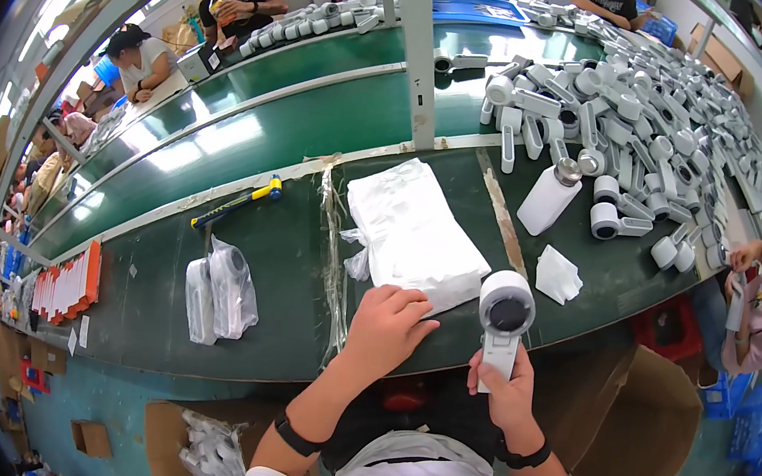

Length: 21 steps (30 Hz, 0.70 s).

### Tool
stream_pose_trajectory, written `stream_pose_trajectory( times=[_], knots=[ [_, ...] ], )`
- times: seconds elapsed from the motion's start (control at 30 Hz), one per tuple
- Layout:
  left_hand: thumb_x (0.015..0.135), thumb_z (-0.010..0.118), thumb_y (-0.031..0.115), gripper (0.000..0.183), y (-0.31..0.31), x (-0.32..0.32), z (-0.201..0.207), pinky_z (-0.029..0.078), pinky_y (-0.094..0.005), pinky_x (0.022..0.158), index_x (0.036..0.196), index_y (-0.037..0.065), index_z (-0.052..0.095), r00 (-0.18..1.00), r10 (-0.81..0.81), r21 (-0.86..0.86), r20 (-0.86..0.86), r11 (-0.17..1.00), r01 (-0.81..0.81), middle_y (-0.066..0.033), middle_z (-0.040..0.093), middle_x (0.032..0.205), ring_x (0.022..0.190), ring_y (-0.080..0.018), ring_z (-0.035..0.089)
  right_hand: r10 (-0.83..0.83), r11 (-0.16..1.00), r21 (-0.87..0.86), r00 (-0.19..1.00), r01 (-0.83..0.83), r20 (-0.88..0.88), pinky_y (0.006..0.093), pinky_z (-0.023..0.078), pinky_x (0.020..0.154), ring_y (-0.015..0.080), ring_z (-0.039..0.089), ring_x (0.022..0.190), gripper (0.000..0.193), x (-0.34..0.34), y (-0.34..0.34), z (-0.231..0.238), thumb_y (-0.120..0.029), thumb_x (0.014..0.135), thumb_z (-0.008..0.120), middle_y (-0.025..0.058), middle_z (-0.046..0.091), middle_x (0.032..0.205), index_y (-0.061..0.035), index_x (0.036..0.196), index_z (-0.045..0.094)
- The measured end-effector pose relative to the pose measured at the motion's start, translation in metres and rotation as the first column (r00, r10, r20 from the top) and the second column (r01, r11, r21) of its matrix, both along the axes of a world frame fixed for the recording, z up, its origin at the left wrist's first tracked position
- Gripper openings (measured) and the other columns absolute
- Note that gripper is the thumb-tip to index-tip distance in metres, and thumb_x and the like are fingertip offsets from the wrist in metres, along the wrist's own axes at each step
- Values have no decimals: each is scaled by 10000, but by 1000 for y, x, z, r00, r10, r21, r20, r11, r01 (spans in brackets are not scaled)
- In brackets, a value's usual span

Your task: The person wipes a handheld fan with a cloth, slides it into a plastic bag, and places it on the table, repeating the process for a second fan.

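Observation:
My right hand is wrapped round the handle of a white handheld device with a round head and a dark round centre, held upright just past the table's near edge. My left hand lies on the near edge of a thick stack of thin white plastic bags, its fingers stretched over it and slightly bent. A crumpled white piece of cloth or paper lies beyond the device, to its right. Behind that, a white bottle with a metallic top stands on the green table.
A large pile of similar devices covers the far right. On the left lie two bagged devices, a yellow-and-black hammer and an orange-edged row of white pieces. A metal post rises behind the stack. Cardboard boxes stand below; co-workers sit around.

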<state>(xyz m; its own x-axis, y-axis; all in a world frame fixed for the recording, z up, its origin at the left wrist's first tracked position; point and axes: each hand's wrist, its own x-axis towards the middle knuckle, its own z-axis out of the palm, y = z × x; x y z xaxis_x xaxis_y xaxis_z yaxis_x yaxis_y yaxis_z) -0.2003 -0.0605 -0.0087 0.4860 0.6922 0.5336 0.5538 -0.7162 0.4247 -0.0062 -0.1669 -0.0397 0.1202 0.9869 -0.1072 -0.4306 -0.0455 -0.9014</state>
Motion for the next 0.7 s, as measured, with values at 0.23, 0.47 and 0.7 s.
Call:
stream_pose_trajectory(
  times=[0.23, 0.47, 0.7],
  knots=[
    [673, 778, 212, 231, 28, 13, -12, 419, -351, 704, 845, 123, 653, 928, 83, 114, -362, 993, -44, -10, 597, 799, 783, -215, 549, -53, 998, -39, 997, 51, -56, 323, 516, 537, 202, 613, 632, 445, 11, -2, 4, 74, 774, 562, 130, 599, 900, -63, 1178, 431],
    [790, 682, 136, 91, 33, 16, -9, 432, -369, 673, 837, 83, 626, 955, 60, 47, -292, 998, -49, -43, 606, 800, 768, -242, 569, -49, 999, -24, 998, 48, -40, 317, 507, 489, 200, 598, 584, 478, 10, -4, -1, 101, 739, 545, 134, 599, 890, -62, 1173, 431],
    [841, 625, 64, 89, 36, 11, -7, 486, -381, 718, 917, 20, 636, 996, 47, -113, 73, 993, -38, -112, 611, 865, 806, -295, 607, 53, 998, -38, 996, -55, -72, 301, 487, 467, 202, 585, 537, 380, 11, -3, -1, 28, 832, 534, 163, 611, 874, -57, 1188, 428]
  ],
)
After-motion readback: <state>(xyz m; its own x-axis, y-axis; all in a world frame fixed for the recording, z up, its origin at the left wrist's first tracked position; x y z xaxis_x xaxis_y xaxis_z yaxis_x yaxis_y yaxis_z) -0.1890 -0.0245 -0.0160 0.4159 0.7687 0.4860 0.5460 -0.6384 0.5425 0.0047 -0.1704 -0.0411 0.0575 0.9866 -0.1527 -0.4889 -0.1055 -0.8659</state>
